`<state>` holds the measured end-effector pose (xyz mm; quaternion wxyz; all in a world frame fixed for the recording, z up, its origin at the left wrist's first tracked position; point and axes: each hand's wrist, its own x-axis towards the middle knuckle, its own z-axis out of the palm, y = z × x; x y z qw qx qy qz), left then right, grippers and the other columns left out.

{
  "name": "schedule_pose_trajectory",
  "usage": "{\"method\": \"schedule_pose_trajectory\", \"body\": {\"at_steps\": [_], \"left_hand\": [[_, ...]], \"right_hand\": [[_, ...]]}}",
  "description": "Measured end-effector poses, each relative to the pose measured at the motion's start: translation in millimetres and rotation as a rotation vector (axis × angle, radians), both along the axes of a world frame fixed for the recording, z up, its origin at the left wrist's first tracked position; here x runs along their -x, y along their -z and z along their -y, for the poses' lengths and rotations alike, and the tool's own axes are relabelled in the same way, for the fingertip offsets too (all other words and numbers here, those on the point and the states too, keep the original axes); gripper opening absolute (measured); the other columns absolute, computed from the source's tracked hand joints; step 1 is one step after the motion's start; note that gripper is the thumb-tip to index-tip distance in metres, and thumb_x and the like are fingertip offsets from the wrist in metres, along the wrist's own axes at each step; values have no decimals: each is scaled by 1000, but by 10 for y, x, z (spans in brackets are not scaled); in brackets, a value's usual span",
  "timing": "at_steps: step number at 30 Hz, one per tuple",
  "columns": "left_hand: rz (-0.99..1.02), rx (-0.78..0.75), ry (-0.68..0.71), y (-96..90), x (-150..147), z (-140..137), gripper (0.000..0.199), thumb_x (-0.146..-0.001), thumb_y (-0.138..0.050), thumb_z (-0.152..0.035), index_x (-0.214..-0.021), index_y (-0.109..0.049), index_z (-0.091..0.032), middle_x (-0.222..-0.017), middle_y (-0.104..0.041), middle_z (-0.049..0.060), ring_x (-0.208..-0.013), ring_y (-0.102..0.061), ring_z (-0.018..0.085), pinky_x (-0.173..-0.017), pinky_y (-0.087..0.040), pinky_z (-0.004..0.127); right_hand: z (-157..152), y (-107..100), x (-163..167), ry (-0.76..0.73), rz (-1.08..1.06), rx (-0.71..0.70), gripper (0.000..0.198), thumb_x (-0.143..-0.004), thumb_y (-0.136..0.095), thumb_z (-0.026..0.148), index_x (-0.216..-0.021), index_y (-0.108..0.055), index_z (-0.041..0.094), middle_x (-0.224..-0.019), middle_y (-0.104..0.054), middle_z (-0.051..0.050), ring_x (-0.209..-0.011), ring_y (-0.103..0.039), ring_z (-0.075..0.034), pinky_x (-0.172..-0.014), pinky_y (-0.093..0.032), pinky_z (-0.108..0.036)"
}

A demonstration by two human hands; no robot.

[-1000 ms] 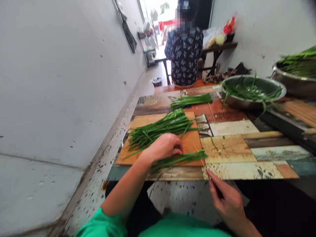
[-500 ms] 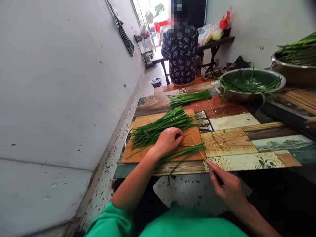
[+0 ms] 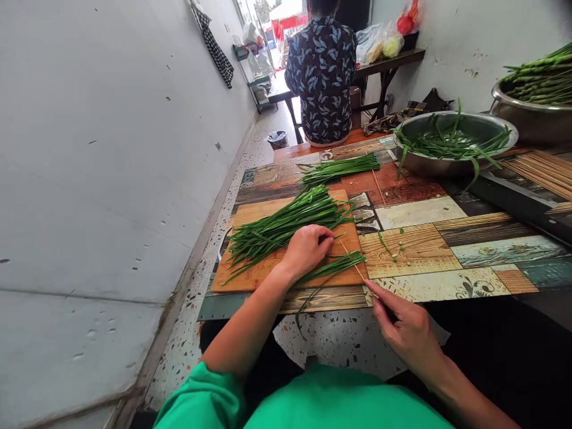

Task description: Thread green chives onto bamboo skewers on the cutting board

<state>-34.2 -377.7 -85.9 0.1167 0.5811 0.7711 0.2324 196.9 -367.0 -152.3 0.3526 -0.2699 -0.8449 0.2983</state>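
My right hand (image 3: 404,322) pinches the lower end of a thin wooden skewer (image 3: 358,271), which slants up and left over the cutting board (image 3: 353,235). Along the skewer lies a small row of green chives (image 3: 337,264), their cut ends to the right and their leaves trailing under my left wrist and past the table edge. My left hand (image 3: 308,253) is closed in a pinch near the skewer's tip; a thin green stalk end shows at its fingertips. Just beyond it a large pile of chives (image 3: 286,220) covers much of the board.
Another chive bundle (image 3: 342,168) lies behind the board, beside a loose skewer (image 3: 379,187). To the right stand a metal bowl of greens (image 3: 451,164), a steel pot (image 3: 527,122), a black-handled knife (image 3: 513,202) and several skewers (image 3: 543,170). A person (image 3: 322,77) sits ahead, back turned.
The whole view has shifted slightly, so the table appears a little higher and further left. My left fingertips are now closer to the skewer's tip; both hands keep their pinch.
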Motion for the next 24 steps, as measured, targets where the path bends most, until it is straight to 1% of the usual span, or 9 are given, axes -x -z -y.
{"method": "schedule_pose_trajectory", "body": {"at_steps": [11,15,18,21,22,23,24], "left_hand": [[1,18,40,18,21,-1,17,-83,-57,-16,-91,-72,-16,-92,-73,4,-85,-64,16,-83,-48,27],[21,-17,77,30,11,19,17,-84,-57,-16,-92,-72,-16,-93,-72,4,-87,-64,16,-84,-48,27],[31,-24,152,19,-21,58,17,-84,-57,-15,-91,-72,-17,-90,-72,4,-85,-64,15,-82,-49,26],[25,20,286,-27,-46,91,20,-86,-54,-14,-92,-73,-17,-90,-71,4,-86,-64,14,-82,-48,24],[3,33,300,-49,-48,90,21,-87,-52,-14,-93,-73,-16,-92,-71,4,-87,-63,14,-83,-48,24],[-33,40,280,-72,-48,81,23,-88,-51,-15,-94,-73,-16,-93,-71,5,-89,-63,15,-84,-48,24],[-79,41,231,-94,-47,61,24,-89,-50,-17,-95,-72,-17,-94,-70,5,-89,-63,15,-84,-48,25]], "right_hand": [[-4,-38,28,17,-23,-38,33,-87,-49,16,-115,-67,16,-103,-73,-8,-85,-72,-16,-76,-59,-22],[-5,-76,49,25,-6,-43,33,-88,-48,17,-114,-68,16,-102,-74,-8,-85,-72,-17,-74,-59,-21],[-15,-98,86,22,5,-41,33,-88,-48,17,-113,-68,14,-101,-74,-9,-83,-73,-17,-73,-59,-21],[-31,-103,123,43,3,-32,33,-88,-47,17,-112,-69,15,-100,-74,-8,-82,-73,-17,-72,-59,-23],[-34,-104,130,47,5,-26,33,-87,-47,17,-112,-69,15,-100,-74,-8,-82,-73,-17,-72,-59,-23],[-35,-104,133,49,8,-21,33,-87,-47,17,-112,-69,14,-101,-74,-8,-82,-73,-18,-72,-59,-23],[-35,-105,133,47,12,-18,34,-87,-47,17,-112,-69,14,-101,-73,-9,-83,-73,-18,-71,-59,-23]]}}
